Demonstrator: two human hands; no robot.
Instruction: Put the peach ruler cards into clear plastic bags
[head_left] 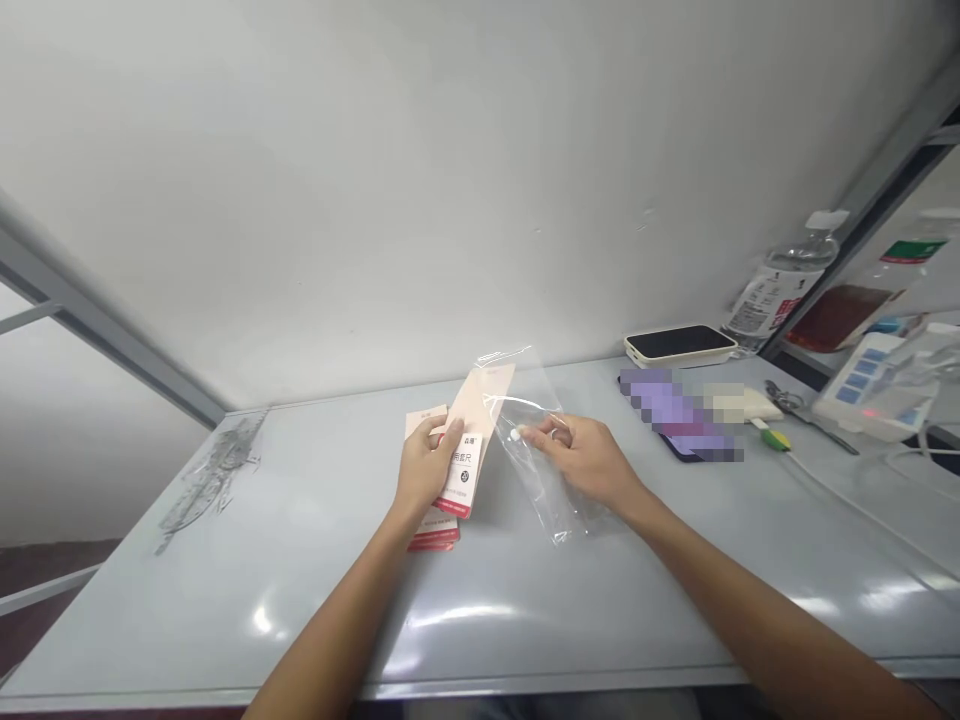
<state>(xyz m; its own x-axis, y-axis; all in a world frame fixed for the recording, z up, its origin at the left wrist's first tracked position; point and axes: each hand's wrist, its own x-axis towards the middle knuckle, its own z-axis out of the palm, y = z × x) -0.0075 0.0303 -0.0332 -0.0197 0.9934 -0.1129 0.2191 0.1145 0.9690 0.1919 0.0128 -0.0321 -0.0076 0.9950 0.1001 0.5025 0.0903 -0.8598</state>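
Gripping pale-pink packets [463, 480], the left hand [426, 458] curls closed; the right hand [583, 455] pinches a clear bag [538, 492] — a wide mouth should prevent snagging.

The bag [541, 490] is found to be glossy plastic, the cards [463, 472] smooth paper; a smooth sheen is noted on the table [315, 570].

Fine print on the cards [465, 465] illegibly tiny, 2 forearms [341, 600] cut off below
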